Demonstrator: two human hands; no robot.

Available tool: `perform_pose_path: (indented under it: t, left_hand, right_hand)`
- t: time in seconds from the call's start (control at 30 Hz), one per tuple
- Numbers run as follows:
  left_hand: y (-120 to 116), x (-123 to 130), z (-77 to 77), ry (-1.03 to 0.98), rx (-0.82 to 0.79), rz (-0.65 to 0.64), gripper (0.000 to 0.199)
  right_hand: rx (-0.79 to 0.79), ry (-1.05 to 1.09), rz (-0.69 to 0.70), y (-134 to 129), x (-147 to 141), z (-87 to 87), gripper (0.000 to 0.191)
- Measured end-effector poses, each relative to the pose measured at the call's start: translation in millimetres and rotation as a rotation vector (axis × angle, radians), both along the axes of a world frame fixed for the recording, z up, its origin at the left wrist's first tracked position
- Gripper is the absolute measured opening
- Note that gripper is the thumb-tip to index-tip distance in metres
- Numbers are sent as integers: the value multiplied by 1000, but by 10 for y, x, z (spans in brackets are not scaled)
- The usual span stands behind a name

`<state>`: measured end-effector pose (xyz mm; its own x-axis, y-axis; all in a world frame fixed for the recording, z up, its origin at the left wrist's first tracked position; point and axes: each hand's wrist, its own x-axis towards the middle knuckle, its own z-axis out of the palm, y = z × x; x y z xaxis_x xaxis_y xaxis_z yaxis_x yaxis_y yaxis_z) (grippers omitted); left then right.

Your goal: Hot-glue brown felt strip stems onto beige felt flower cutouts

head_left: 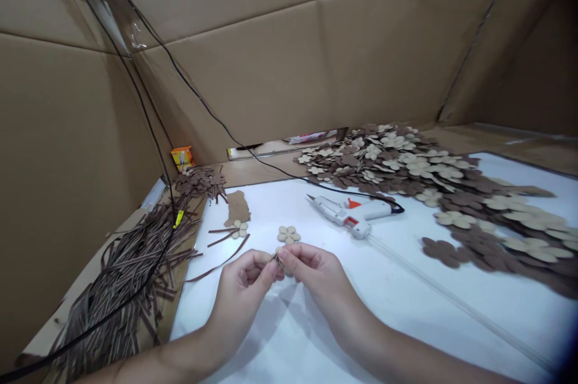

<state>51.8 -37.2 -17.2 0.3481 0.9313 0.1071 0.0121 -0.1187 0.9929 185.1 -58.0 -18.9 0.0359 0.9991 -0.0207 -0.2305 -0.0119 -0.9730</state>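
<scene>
My left hand (246, 288) and my right hand (318, 278) meet low in the middle, over the white board (271, 342). Fingertips of both are pinched on a small brownish piece (277, 256), mostly hidden by the fingers. Just beyond them lies a cream flower cutout (289, 235). Another cream flower (239, 229) rests to the left, touching a thin brown strip and next to a torn brown piece (238, 206). A longer curved brown strip (226, 263) lies near my left hand. To the right is a white glue gun (336, 210) with an orange trigger.
Cream and brown flowers (406, 161) are heaped at the back right. Brown strips (121, 275) pile up on the left, with a small orange box (182, 157) behind. A black cable (212, 113) crosses over the board. Cardboard walls (271, 71) surround it.
</scene>
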Motion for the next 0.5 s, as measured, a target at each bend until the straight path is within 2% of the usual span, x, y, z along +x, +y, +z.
perform_pose_path:
  t: [0.17,0.27,0.33,0.4,0.5]
  left_hand:
    - [43,15,8,49,12,10,21]
    - [148,-24,23,86,-32,-11,24]
    - [264,-76,39,175,-73,-70,29]
    - [410,-138,58,269,-96,-143,33]
    - [651,-205,83,331,-101,-207,34]
  right_hand:
    - [20,-56,18,39,29,-2,33]
    - [99,-222,-74,155,183,67,34]
    - [164,-335,-147,251,330,134,33]
    - [212,-527,-131,334,459,167,28]
    - [245,-1004,-77,420,546,75,28]
